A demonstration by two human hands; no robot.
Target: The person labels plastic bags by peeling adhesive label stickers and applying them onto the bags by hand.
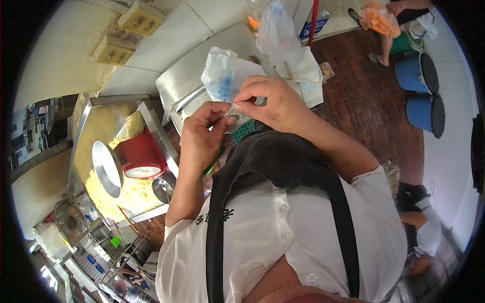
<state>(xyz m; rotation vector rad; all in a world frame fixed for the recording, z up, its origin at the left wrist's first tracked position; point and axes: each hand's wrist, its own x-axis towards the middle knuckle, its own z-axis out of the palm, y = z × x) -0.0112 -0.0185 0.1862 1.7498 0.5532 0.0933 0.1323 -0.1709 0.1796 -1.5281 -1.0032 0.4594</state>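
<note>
My left hand [204,129] pinches a small clear plastic packet [237,119] between thumb and fingers. Something greenish shows through the packet; I cannot make out what it is. At the packet's upper edge, my right hand [273,98] closes thumb and forefinger on it. Just below the packet shows part of a green perforated basket [244,130], the rest hidden behind my black apron [283,151]. Beyond my hands, a white plastic bag [220,73] with blue print rests by a metal cabinet [177,76].
On the left, a glass-sided case [81,146] holds yellow shredded-looking food, a red container [141,154] and a metal bowl [107,169]. More plastic bags [278,33] lie ahead. Blue buckets [423,113] stand on the right, near another person's leg [385,50]. Another person [424,227] is at lower right.
</note>
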